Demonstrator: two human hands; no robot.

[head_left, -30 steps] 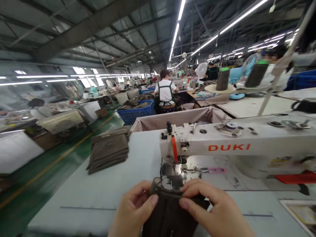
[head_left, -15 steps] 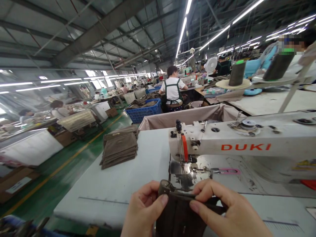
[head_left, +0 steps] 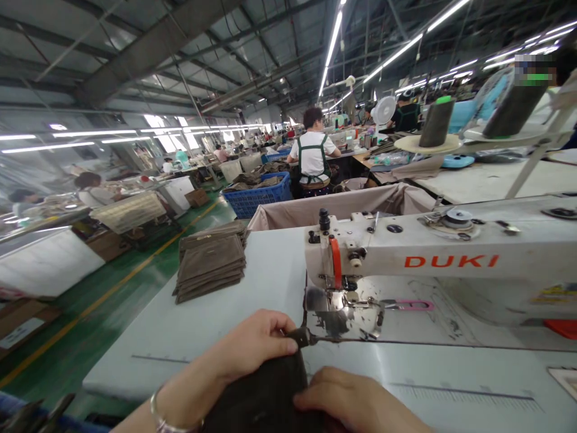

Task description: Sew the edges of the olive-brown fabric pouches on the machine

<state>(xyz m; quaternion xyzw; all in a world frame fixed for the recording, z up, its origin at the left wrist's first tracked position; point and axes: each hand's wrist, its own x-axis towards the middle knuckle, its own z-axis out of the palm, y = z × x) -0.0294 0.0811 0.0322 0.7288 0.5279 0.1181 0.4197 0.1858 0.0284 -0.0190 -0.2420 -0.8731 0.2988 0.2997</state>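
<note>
dark cloth [head_left: 265, 391], top pinched between left fingers [head_left: 285, 346]; right fingers [head_left: 309, 398] against it, grip unclear

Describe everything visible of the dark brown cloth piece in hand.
The dark brown cloth piece looks woven, with a narrow band at its top corner and a small pale mark lower down. The bare left hand pinches its top edge; the bare right hand touches its right side. It is held in front of the white metal sewing machine, its bottom cut off by the frame.

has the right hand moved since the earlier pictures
Yes: judged against the white sewing machine, the right hand has moved left and closer to the camera.
</note>
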